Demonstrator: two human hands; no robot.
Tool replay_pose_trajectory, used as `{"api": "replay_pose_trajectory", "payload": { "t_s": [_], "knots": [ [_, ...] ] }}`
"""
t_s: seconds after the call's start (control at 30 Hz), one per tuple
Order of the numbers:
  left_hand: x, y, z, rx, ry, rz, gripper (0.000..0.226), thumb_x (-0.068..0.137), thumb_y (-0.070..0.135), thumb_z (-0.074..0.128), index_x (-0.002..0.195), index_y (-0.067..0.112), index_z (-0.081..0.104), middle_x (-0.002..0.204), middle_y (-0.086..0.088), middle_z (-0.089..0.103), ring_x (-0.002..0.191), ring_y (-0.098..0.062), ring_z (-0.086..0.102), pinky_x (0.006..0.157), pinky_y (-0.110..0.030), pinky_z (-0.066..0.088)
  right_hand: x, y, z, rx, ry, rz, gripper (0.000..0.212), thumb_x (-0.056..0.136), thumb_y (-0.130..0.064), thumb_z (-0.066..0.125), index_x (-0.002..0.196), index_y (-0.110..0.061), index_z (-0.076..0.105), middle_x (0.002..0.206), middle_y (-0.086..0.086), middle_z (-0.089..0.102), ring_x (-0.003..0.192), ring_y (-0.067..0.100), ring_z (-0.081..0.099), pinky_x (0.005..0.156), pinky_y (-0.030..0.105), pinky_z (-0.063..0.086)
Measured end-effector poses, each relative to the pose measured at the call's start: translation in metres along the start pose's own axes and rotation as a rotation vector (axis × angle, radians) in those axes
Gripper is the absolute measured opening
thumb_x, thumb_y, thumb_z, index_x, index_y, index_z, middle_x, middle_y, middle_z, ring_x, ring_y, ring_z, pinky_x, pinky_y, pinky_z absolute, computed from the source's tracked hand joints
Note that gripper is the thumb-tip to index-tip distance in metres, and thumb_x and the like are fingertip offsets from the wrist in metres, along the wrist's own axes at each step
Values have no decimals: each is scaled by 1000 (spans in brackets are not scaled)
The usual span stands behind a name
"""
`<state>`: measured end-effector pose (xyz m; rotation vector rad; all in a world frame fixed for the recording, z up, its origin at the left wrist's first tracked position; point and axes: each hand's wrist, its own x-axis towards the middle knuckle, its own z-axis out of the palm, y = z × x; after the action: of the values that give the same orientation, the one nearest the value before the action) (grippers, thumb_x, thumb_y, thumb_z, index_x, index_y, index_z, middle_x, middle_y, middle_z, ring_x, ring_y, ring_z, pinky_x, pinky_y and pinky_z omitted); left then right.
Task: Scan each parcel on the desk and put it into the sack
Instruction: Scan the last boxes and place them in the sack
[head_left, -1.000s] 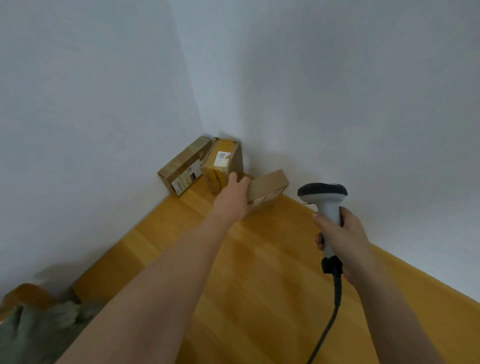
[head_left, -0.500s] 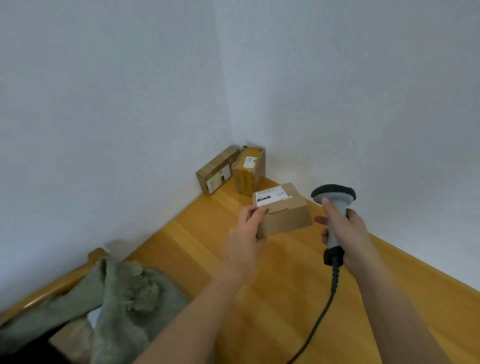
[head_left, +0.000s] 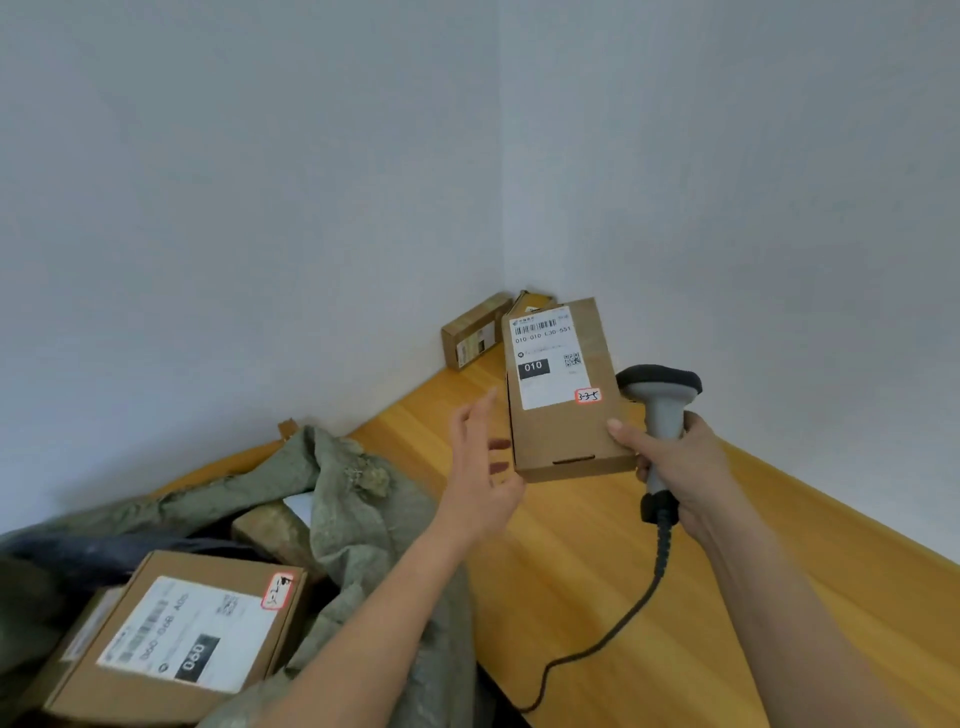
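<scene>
A brown cardboard parcel (head_left: 562, 434) stands upright above the wooden desk (head_left: 582, 561), its white label with a barcode and "010" facing me. My left hand (head_left: 480, 483) is at its left edge with fingers spread and straight, the fingertips touching the box. My right hand (head_left: 680, 467) grips the grey barcode scanner (head_left: 661, 384) by its handle, and its thumb presses the parcel's lower right edge. The scanner head sits just right of the parcel. The green sack (head_left: 353, 499) lies open at the lower left.
Inside the sack lies a labelled parcel (head_left: 176, 639) marked "060", with another box beneath it. Two more parcels (head_left: 472, 332) lean in the far desk corner against the white walls. The scanner's black cable (head_left: 623, 623) trails across the desk toward me.
The parcel has been lifted from the desk and turned upright, label toward me. My left hand has loosened its grip to spread fingers, and my right thumb now presses the box. The view swung left.
</scene>
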<state>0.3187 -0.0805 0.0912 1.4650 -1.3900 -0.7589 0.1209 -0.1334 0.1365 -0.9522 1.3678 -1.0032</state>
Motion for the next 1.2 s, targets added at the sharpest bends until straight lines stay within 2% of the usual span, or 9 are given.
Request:
{"api": "replay_pose_trajectory", "payload": {
  "t_s": [0.03,0.1,0.17,0.27,0.43,0.57,0.73,1.03,1.2],
  "knots": [
    [-3,3,1,-217,24,-182,79,88,5,61,150,35,20,144,7,27,117,-15,53,83,-26,53,-6,0,-4,-14,-3,-19,53,75,-23,84,115,-11,52,81,7,56,60,14,48,55,29,47],
    [-5,8,3,-571,29,-492,64,93,24,62,149,23,31,134,-2,52,110,-21,61,78,-30,54,-15,1,-12,-38,-36,-31,57,74,-24,85,119,-10,51,80,7,57,60,15,48,56,29,47],
    [-10,10,4,-657,-59,-592,54,91,34,65,138,15,48,122,-4,66,103,-20,67,78,-32,55,-20,1,-16,-85,-81,-36,59,75,-25,85,120,-11,50,80,7,58,60,16,49,57,30,48],
    [-18,13,6,-661,-62,-620,36,88,16,70,122,11,59,118,-7,69,100,-20,69,86,-37,56,-21,-1,-14,-128,-123,-49,50,81,-30,80,118,-10,52,80,6,57,60,15,50,59,30,48],
    [-15,6,15,-608,178,-766,50,83,1,73,125,2,46,110,-13,65,92,-26,63,88,-46,53,-16,-29,-25,-140,-123,42,42,96,-47,56,116,-11,55,82,8,56,66,18,56,61,32,49],
    [-11,2,35,-553,233,-812,45,84,1,72,119,8,45,98,-6,62,83,-19,60,85,-42,53,-24,-61,-44,-189,-242,21,44,100,-46,50,118,-7,57,83,13,60,59,18,54,55,30,47],
    [-8,-5,53,-453,240,-833,53,82,6,76,124,11,45,118,-7,61,94,-21,63,70,-31,54,-43,-96,-48,-176,-352,-88,35,101,-40,50,110,-8,61,91,9,62,54,13,53,54,27,48],
    [0,-3,62,-460,267,-832,51,82,4,75,122,10,44,113,-7,60,92,-21,62,67,-29,54,-48,-114,-51,-100,-370,-131,32,100,-39,51,107,-9,61,97,6,64,52,12,51,47,24,46],
    [-2,2,57,-507,247,-841,49,83,5,75,122,8,45,107,-6,64,91,-21,64,71,-34,57,-43,-112,-49,-104,-346,-161,35,97,-44,55,103,-11,62,94,8,64,54,13,52,53,28,47]
  ]
}}
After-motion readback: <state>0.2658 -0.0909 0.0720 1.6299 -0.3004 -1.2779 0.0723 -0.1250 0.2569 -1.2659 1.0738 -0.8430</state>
